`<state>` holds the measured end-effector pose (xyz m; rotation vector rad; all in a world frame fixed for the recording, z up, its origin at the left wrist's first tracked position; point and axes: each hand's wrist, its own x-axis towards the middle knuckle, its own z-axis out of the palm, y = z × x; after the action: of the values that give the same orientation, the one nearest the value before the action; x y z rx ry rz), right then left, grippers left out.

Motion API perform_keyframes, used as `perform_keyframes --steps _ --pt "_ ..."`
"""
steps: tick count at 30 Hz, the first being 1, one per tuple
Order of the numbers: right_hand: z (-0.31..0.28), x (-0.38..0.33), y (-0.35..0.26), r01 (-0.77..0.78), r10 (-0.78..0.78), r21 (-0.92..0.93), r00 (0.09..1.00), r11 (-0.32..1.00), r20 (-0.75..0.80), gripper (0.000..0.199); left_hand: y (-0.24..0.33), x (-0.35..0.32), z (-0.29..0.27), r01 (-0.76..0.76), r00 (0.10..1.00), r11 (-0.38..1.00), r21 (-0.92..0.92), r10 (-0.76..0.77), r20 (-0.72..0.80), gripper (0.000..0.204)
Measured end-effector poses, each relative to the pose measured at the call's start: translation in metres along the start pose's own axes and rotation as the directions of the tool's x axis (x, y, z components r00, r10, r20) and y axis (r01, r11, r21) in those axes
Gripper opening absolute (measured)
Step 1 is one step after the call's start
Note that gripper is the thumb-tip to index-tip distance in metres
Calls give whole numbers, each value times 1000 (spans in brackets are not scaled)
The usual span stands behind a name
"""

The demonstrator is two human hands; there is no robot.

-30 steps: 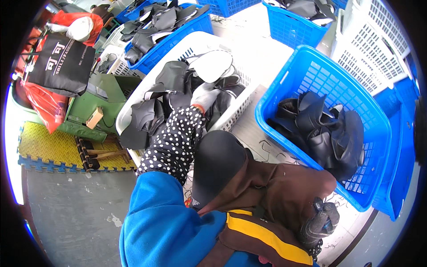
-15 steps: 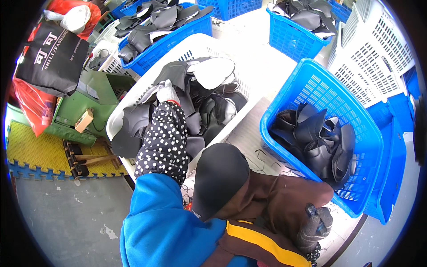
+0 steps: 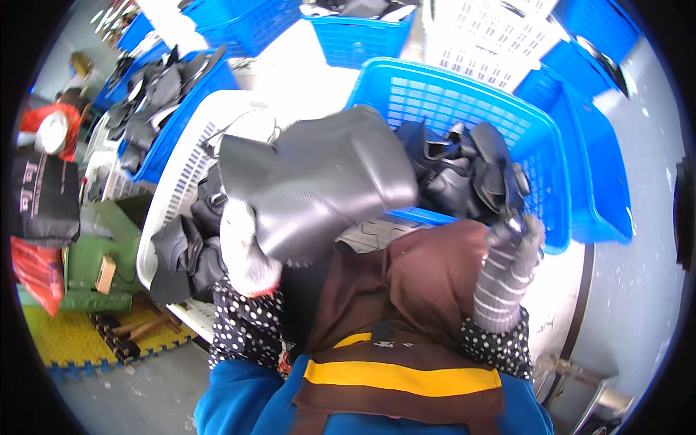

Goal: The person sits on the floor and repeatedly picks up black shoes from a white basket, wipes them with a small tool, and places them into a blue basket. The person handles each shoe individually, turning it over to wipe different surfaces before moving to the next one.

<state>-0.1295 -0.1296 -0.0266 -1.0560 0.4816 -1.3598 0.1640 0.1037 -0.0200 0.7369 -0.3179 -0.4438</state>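
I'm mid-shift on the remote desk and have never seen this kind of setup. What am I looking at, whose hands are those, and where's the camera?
There is no robot arm here: a person works with their own two hands, both gloved. The view looks down from a wide fisheye camera on their head, so straight edges bend near the rim, and picture left is their left.

The white-gloved left hand holds a large black piece by its near left edge. The grey-gloved right hand is near the blue basket; whether it holds anything, I cannot tell.

Dark pieces lie in that basket and in the white basket at left.
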Motion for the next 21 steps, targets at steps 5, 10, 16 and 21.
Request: perform_keyframes --steps 5,10,16,21 --pt "-9 6 12 42 -5 287 992 957 -130 46 -63 -46 46 557 800 803 -213 -450 397 52" --pt "-39 8 13 5 24 346 996 938 -81 46 -95 -74 64 726 657 672 -145 -616 434 42" --pt "-40 -21 0 -59 81 340 995 939 -52 48 -103 -74 51 481 721 648 591 -675 153 41" --pt "-22 -38 1 -61 22 378 994 924 107 45 -98 -73 75 -108 984 561 821 -57 168 66"
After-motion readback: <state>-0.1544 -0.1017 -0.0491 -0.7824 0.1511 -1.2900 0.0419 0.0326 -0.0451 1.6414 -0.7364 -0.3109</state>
